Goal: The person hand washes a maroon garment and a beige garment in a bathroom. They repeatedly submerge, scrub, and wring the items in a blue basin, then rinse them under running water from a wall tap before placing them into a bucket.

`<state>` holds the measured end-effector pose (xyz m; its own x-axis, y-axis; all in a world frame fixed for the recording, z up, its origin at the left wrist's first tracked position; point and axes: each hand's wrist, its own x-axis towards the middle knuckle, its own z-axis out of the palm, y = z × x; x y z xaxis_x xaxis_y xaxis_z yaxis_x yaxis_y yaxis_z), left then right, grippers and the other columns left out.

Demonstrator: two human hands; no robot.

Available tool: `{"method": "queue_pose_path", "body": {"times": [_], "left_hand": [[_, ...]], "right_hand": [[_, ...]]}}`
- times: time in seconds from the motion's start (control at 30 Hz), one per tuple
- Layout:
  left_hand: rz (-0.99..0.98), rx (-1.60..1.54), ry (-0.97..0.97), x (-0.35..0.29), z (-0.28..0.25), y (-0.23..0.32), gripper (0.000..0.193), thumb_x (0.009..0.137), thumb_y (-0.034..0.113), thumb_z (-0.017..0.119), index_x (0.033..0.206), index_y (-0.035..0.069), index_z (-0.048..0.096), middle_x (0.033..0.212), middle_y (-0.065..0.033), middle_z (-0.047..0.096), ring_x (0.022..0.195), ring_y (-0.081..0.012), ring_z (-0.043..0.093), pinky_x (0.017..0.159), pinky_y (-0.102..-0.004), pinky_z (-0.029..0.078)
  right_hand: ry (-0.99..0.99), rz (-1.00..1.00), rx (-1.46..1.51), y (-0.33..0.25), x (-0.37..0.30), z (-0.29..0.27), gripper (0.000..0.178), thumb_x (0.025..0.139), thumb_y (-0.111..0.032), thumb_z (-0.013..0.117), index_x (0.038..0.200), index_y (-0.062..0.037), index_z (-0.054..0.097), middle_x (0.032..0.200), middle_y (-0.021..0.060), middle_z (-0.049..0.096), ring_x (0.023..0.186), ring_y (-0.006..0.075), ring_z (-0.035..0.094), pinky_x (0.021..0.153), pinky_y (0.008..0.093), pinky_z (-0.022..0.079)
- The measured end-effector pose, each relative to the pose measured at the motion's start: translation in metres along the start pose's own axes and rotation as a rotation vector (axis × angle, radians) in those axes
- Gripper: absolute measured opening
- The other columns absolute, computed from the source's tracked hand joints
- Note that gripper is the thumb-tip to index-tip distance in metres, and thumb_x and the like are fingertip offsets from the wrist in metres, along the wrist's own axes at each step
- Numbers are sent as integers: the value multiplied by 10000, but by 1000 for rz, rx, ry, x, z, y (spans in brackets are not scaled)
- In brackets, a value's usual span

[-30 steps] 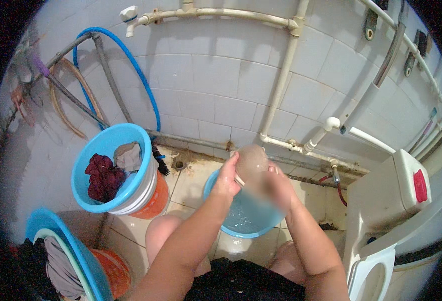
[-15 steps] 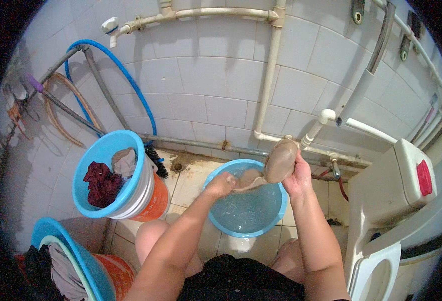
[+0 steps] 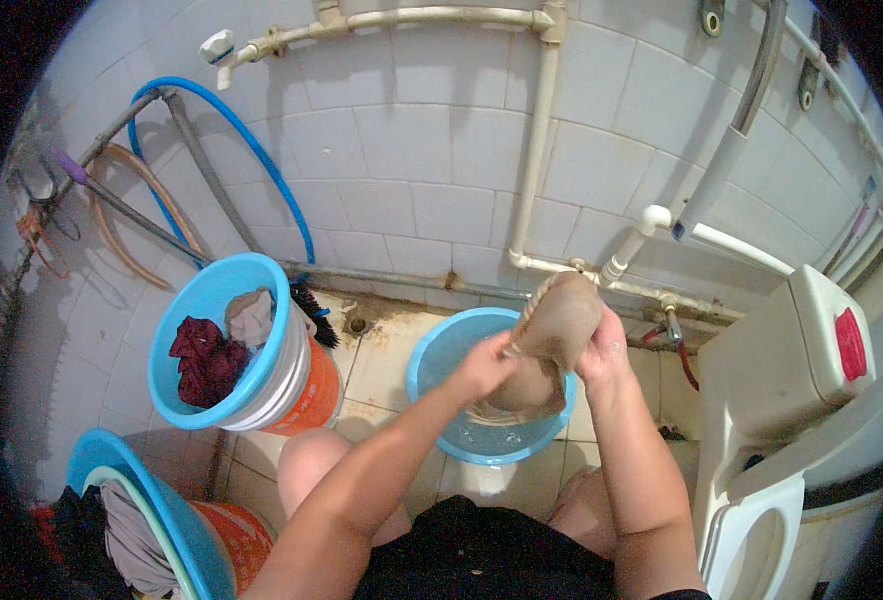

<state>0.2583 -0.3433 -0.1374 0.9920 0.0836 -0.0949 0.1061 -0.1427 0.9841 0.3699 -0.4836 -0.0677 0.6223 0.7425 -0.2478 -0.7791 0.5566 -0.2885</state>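
Observation:
A wet beige bra [image 3: 561,318] with moulded cups is stretched between my hands above a light blue basin [image 3: 424,350] of water. My right hand [image 3: 604,345] grips one cup from its right side, partly hidden behind the fabric. On the left edge, my left hand [image 3: 483,368] is closed on the band. The other cup hangs lower, over the water.
To the left, a light blue basin [image 3: 173,395] with maroon and grey clothes sits on an orange and white bucket [image 3: 313,392]. Nearer stands another blue basin [image 3: 91,455] with dark and grey clothes. A toilet [image 3: 761,400] is at right; pipes [image 3: 536,150] run along the tiled wall.
My left hand has moved right and up along the bra, closer to my right hand. The upper cup has turned, and the lower cup has swung right over the basin.

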Motion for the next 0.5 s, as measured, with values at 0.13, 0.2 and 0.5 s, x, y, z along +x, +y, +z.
{"method": "queue_pose_path", "body": {"times": [0.13,0.2,0.5], "left_hand": [[72,-719,266,-3,-29,26,399,787,54,501,1184,33,462,1095,-104,532,987,-182,519,872,-300,411],[143,-936,307,-6,-34,42,367,777,30,467,1144,38,477,1066,-93,533,971,-185,519,863,-302,416],[202,-1337,194,-13,-35,80,313,892,185,391,1147,22,473,1172,-117,514,1088,-237,488,971,-399,356]], "right_hand": [[260,26,-324,-10,13,-48,400,909,-376,416,1101,-33,491,1014,120,582,911,276,583,826,445,482],[330,106,-687,8,8,-56,517,878,-454,444,1253,-106,374,1145,134,493,1068,281,492,910,573,362],[-29,328,-428,79,6,-58,800,784,-710,302,1370,-171,219,1390,112,274,1272,323,277,956,608,274]]}}
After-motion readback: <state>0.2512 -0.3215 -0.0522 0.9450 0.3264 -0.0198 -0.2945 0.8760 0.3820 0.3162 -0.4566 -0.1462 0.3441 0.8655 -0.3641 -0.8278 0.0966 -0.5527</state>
